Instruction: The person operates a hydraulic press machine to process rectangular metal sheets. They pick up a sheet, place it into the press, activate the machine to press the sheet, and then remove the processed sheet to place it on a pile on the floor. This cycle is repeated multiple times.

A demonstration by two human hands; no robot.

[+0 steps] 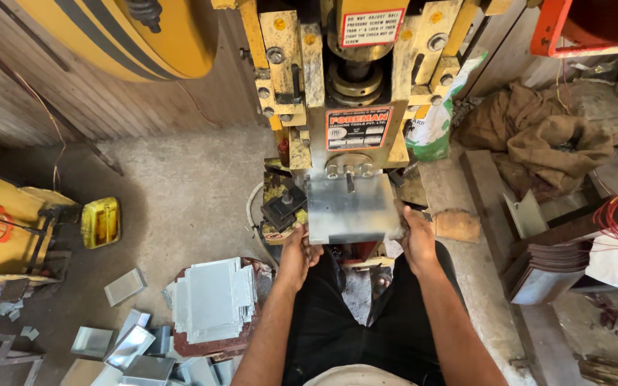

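A flat grey metal sheet [348, 207] lies under the ram of a yellow press machine [337, 93]. My left hand [298, 250] grips the sheet's near left corner. My right hand [418, 239] grips its near right edge. Both forearms reach forward from my lap. The sheet's far edge sits right under the press tooling with its bolts.
A stack of flat grey metal sheets [212, 297] rests on a low stand at my left. Bent metal pieces [130, 347] lie on the floor beyond it. A yellow tin [100, 221] sits at left. Brown sacking [545, 136] and stacked metal parts [545, 275] are at right.
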